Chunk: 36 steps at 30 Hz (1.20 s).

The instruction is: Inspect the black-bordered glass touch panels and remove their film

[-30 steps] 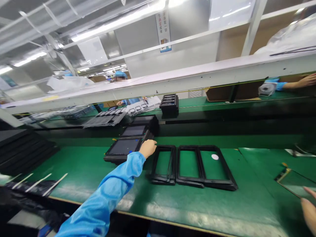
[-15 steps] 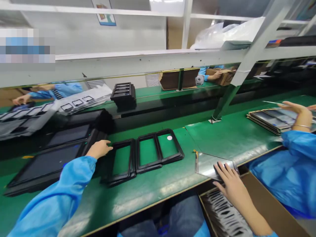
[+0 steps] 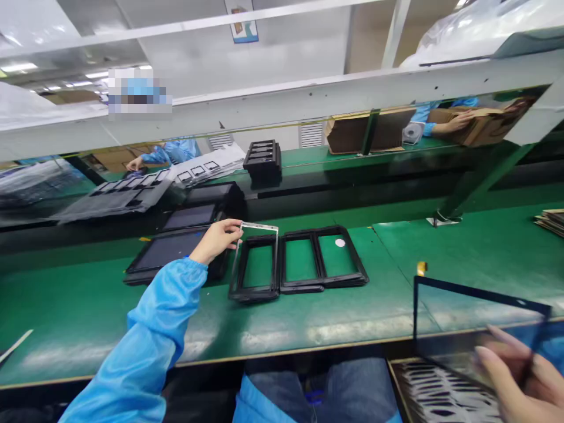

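My left hand (image 3: 219,237), in a blue sleeve, pinches the top left corner of a thin pale frame (image 3: 259,227) and tilts it up over the leftmost black frame (image 3: 254,267) on the green bench. Two more black frames (image 3: 323,257) lie side by side to its right, one with a white round dot inside. My right hand (image 3: 520,376) at the lower right is closed on a clear glass panel with a black border (image 3: 467,320), held up off the bench edge. Dark screen units (image 3: 170,249) lie just left of my left hand.
A stack of black trays (image 3: 263,160) and grey moulded trays (image 3: 118,197) sit beyond the belt. A carton of striped parts (image 3: 434,390) is below my right hand. A pile of panels (image 3: 550,220) lies far right. Other people's hands work across the line.
My left hand has picked up the thin pale frame at the leftmost black frame. My right hand has lifted the glass panel off the bench edge. The view swung left.
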Each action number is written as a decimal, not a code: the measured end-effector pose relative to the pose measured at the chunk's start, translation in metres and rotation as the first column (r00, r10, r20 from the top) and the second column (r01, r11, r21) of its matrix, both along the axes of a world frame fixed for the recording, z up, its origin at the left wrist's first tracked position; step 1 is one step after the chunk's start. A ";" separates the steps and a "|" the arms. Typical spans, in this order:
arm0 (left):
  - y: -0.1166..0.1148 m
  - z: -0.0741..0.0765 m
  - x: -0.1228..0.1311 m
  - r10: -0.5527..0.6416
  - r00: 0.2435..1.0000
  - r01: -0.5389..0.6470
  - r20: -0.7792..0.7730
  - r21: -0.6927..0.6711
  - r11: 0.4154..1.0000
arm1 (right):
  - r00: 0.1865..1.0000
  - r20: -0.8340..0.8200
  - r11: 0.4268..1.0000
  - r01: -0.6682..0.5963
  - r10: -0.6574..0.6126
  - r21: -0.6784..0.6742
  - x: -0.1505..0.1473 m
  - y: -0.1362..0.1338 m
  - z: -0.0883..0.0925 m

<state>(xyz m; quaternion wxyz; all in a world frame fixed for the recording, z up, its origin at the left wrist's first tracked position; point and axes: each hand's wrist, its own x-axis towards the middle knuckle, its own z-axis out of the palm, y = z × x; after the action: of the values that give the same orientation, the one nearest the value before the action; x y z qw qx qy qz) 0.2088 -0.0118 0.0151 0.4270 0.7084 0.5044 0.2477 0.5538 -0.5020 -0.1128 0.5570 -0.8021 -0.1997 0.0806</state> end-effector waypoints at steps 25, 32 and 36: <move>-0.217 -0.044 0.037 -0.135 0.772 0.180 0.621 -0.010 0.984 | 0.759 -0.476 0.878 -0.263 0.444 0.400 -0.135 0.093 0.027; -0.226 -0.046 0.038 -0.010 0.728 0.203 0.686 -0.201 0.958 | 0.811 -0.394 0.880 -0.286 0.433 0.380 -0.136 0.090 0.019; -0.229 -0.049 0.039 -0.003 0.750 0.204 0.661 -0.228 0.952 | 0.846 -0.351 0.898 -0.290 0.403 0.332 -0.139 0.087 0.011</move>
<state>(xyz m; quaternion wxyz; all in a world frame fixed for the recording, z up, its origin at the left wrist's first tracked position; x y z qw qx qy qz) 0.2478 -0.2404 -0.0338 0.6868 0.5350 0.3133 0.3794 0.4145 -0.4154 -0.1016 0.6648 -0.6349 -0.2298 0.3196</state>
